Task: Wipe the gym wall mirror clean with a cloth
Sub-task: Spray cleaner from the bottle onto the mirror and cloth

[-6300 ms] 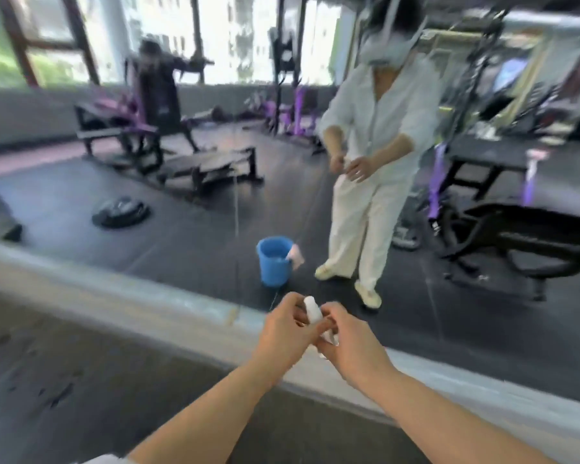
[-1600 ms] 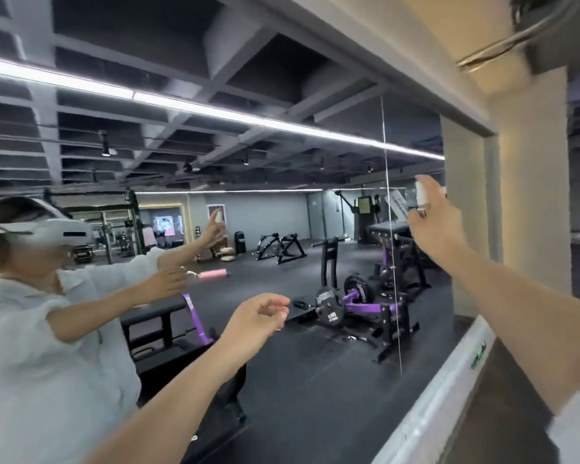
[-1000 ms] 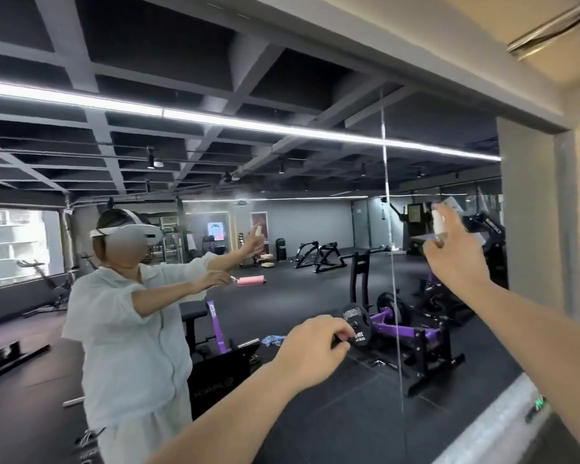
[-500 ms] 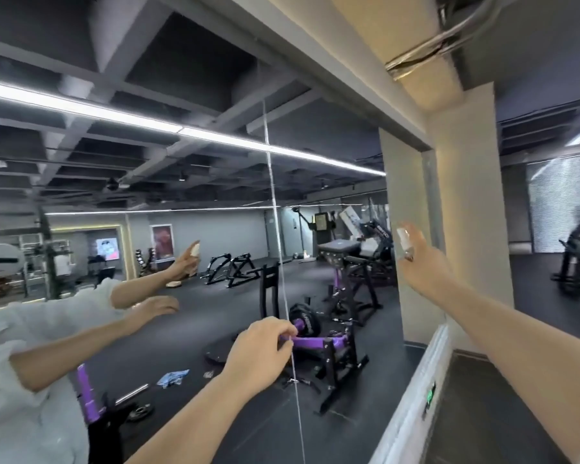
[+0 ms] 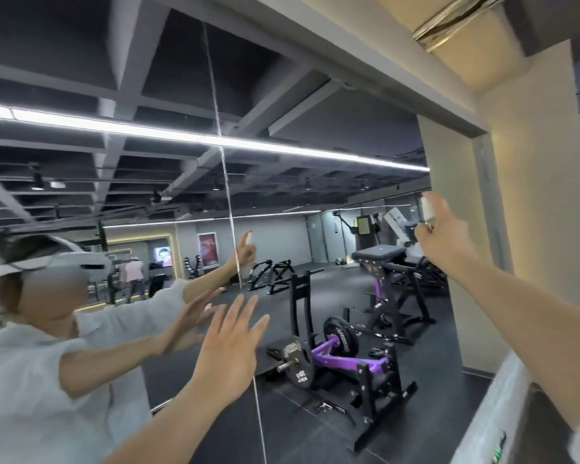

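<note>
The wall mirror (image 5: pixel 315 229) fills most of the view, with a vertical seam (image 5: pixel 230 212) between two panels. My right hand (image 5: pixel 441 236) is raised high near the mirror's right edge and grips a small white spray bottle (image 5: pixel 427 204), its top pointing at the glass. My left hand (image 5: pixel 230 346) is lower, at the seam, fingers spread and straight toward the glass; whether it touches the mirror I cannot tell. No cloth shows in either hand. The reflection shows a person in white with both arms held out.
A beige pillar (image 5: pixel 533 229) borders the mirror on the right. A pale ledge (image 5: pixel 503 406) runs along the mirror's base. Reflected in the glass are a purple plate-loaded machine (image 5: pixel 332 356), benches and dark gym flooring.
My left hand has opened from a closed fist to spread fingers. My right hand stays raised with the bottle. My view has swung a little to the left.
</note>
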`<state>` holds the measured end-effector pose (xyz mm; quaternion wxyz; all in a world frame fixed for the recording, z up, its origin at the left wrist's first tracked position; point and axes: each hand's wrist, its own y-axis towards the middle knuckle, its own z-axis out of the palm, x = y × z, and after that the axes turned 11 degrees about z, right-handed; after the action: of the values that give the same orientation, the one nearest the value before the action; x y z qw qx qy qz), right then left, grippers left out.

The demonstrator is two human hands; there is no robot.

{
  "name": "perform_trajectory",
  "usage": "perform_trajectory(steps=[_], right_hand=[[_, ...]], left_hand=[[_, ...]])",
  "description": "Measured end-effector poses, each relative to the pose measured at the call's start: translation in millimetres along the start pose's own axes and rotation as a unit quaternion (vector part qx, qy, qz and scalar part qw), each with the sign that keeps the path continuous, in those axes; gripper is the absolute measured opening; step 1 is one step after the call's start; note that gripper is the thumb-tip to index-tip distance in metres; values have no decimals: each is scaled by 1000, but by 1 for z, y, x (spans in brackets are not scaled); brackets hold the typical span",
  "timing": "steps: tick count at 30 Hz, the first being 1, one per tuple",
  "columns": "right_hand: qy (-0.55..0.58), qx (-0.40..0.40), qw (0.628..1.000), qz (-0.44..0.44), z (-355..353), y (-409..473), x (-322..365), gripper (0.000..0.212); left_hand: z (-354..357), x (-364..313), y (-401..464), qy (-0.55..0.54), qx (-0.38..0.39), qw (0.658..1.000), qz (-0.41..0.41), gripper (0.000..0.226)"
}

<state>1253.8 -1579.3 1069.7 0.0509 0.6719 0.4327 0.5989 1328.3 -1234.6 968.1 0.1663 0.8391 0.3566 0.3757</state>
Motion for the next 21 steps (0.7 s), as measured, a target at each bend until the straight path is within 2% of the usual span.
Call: perform_trajectory(steps=[2,5,8,11,14,17,21], right_hand=[[34,2,999,-13,8,45,-20,51],[47,-23,999,-11,12,101,-57,43],[67,-29,996,54,4,144,-116,46],[17,-23,994,106,-2,181,-182,50],[9,24,986,163,-4,193,-240,51],[-4,68,982,176,-9,178,-281,60],[-48,142,965,215,-22,125,-348,50]], left_hand=[[7,-5,29,36,24,998,-35,84],[20,-10,60,70,23,995,-71,78],[29,-17,75,84,5,991,-105,65],[36,-34,88,79,-8,987,-140,64],[39,-54,97,91,9,987,-135,66],[39,-68,99,85,13,987,-133,66],[63,-95,104,60,33,990,-122,67]])
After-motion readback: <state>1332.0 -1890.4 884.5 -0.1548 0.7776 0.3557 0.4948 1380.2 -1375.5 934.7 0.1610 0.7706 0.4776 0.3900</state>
